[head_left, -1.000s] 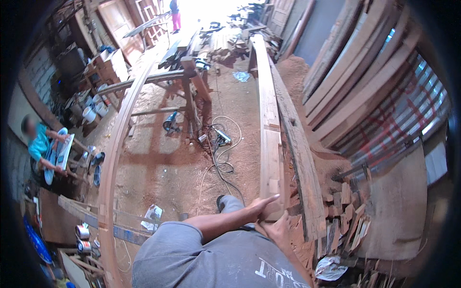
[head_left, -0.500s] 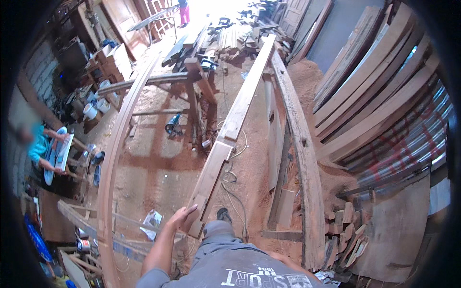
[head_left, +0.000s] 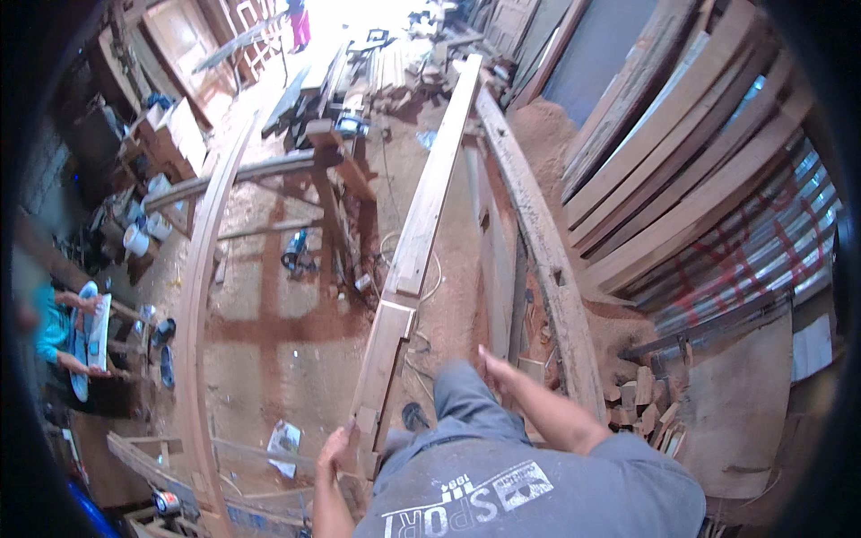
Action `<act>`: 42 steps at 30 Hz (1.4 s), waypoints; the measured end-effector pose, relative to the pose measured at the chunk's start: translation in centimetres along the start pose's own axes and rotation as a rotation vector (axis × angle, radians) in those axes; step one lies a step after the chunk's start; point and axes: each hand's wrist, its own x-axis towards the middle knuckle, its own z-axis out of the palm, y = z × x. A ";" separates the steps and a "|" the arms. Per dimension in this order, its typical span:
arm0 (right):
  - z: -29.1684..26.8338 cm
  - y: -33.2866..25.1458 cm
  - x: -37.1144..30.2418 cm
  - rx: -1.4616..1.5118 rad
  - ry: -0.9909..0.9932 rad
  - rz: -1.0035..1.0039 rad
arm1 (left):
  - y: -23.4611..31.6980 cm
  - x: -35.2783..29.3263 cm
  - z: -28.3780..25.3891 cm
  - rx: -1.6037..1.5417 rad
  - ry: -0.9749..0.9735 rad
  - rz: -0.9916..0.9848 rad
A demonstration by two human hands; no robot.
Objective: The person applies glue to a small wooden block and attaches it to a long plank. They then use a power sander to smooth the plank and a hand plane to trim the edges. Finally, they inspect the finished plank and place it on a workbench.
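A long pale wooden plank (head_left: 421,224) runs from just in front of me far up the workshop floor, with a shorter board section (head_left: 381,359) at its near end. My left hand (head_left: 334,448) is closed on that near end at its left edge. My right hand (head_left: 495,366) hangs free over my right thigh with its fingers apart, touching no wood. My grey shirt and jeans fill the lower middle of the view.
A long curved timber (head_left: 193,314) lies on the left and a weathered beam (head_left: 538,233) on the right. Planks (head_left: 682,161) lean on a corrugated wall. Offcuts (head_left: 647,403) are piled at the right. A wooden trestle (head_left: 334,170), a blue power tool (head_left: 296,255) and a seated person (head_left: 58,332) are further left.
The plank has swung from my right side to the middle of the view. My right hand has let go of it, and my left hand now holds its near end.
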 end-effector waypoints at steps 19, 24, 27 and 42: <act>8.8 -47.6 20.0 0.323 -0.354 -0.393 | 5.8 2.8 -4.0 0.099 0.242 -0.770; 11.7 -48.2 19.9 0.386 -0.271 -0.403 | 8.8 4.4 -5.7 0.071 0.209 -0.903; 12.5 -47.8 18.8 0.416 -0.297 -0.351 | 14.0 7.2 -7.6 -0.033 0.507 -0.597; 13.5 -38.9 8.8 0.367 -0.498 -0.156 | 46.5 19.3 -7.0 0.011 0.144 -0.106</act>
